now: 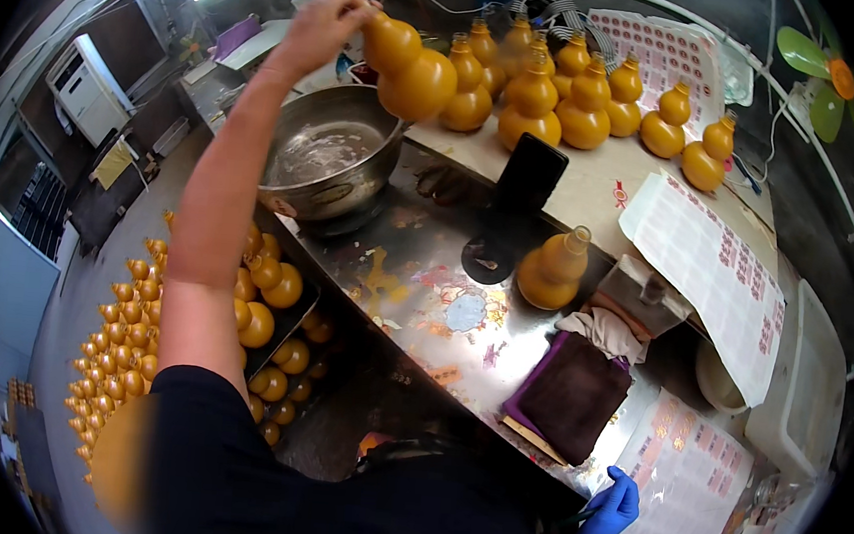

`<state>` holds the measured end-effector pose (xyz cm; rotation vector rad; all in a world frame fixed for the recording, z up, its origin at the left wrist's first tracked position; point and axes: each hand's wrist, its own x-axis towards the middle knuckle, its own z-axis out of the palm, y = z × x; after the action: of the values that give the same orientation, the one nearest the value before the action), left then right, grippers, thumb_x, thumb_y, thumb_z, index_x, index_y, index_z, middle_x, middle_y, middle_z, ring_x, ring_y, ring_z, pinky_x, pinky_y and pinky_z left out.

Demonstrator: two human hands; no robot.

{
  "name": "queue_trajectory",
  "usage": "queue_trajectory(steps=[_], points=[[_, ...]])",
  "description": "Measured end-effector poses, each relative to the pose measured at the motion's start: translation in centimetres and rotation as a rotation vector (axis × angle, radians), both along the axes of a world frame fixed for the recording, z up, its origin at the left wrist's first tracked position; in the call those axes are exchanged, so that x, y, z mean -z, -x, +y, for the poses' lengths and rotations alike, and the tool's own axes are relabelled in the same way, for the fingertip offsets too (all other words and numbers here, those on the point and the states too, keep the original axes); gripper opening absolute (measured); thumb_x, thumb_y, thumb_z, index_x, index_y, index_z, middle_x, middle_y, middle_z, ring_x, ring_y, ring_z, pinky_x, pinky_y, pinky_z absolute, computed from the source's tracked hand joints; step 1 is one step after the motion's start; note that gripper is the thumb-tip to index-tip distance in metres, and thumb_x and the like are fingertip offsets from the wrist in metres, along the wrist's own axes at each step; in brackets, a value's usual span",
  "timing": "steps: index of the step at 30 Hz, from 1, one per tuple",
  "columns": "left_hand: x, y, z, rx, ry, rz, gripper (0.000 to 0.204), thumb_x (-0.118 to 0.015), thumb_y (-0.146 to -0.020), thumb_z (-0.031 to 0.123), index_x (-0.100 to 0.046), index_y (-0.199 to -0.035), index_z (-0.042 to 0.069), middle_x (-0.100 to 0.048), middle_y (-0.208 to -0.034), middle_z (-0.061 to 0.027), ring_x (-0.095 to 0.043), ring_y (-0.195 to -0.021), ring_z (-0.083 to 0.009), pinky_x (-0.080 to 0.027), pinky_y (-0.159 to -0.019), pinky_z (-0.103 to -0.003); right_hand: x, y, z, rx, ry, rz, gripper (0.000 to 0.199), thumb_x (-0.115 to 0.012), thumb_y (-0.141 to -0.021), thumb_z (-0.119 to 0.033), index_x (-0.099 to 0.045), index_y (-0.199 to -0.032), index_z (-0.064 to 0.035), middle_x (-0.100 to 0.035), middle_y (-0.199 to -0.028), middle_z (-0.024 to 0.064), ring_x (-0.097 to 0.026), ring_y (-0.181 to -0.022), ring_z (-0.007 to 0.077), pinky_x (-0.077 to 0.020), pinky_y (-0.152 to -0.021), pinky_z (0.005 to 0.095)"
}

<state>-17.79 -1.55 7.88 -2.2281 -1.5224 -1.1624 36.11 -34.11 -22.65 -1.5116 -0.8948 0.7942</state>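
My bare left hand (pixel 325 33) is raised at the far left of the bench, closed round the top of an orange-yellow gourd (pixel 416 83). The gourd hangs tilted beside the rim of a metal basin (pixel 281 150) with water in it. At the lower right, my right hand (pixel 610 514) wears a blue glove and has its fingers curled. A thin dark thing shows by it, too unclear to name. Next to that hand lies a sheet of red and gold stickers (pixel 697 469). Another gourd (pixel 553 267) stands upright on the metal bench.
Several gourds (pixel 586 109) stand on the raised back shelf. A phone (pixel 532 173) is propped on a stand. A folded dark cloth (pixel 583 390) and another sticker sheet (pixel 713 259) are at the right. Many gourds (pixel 125 344) cover the floor at the left.
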Motion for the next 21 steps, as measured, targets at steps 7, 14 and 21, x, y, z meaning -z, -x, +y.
queue_trajectory(steps=[7,14,21], points=[[1.7,6.9,-5.1,-0.089,0.065,0.167,0.011,-0.063,-0.088,0.010,-0.061,-0.092,0.000,-0.067,-0.103,-0.0092,-0.065,-0.089,-0.0190,-0.051,-0.081,-0.029,0.0,0.8,0.5,-0.103,-0.042,-0.094,0.027,-0.048,-0.100,-0.016,-0.067,-0.096,0.0025,-0.043,-0.050,-0.0044,-0.035,-0.042,0.0022,-0.0241,-0.043,0.0203],[9.6,10.0,-7.4,-0.200,0.090,0.434,0.014,-0.061,-0.086,0.015,-0.059,-0.094,0.005,-0.064,-0.105,-0.0070,-0.062,-0.090,-0.0319,-0.051,-0.076,-0.038,-0.7,1.6,0.8,-0.107,-0.007,-0.121,0.026,-0.048,-0.100,-0.016,-0.067,-0.096,0.0015,-0.043,-0.052,-0.0050,-0.036,-0.044,0.0020,-0.0247,-0.044,0.0202],[10.9,10.4,-8.7,-0.127,0.371,0.593,0.013,-0.055,-0.086,0.005,-0.059,-0.098,0.003,-0.058,-0.115,-0.0068,-0.061,-0.094,-0.0315,-0.050,-0.079,-0.038,0.5,2.3,0.9,-0.139,-0.013,-0.087,0.026,-0.049,-0.100,-0.017,-0.067,-0.096,0.0003,-0.041,-0.053,-0.0057,-0.033,-0.046,0.0009,-0.0237,-0.046,0.0193]])
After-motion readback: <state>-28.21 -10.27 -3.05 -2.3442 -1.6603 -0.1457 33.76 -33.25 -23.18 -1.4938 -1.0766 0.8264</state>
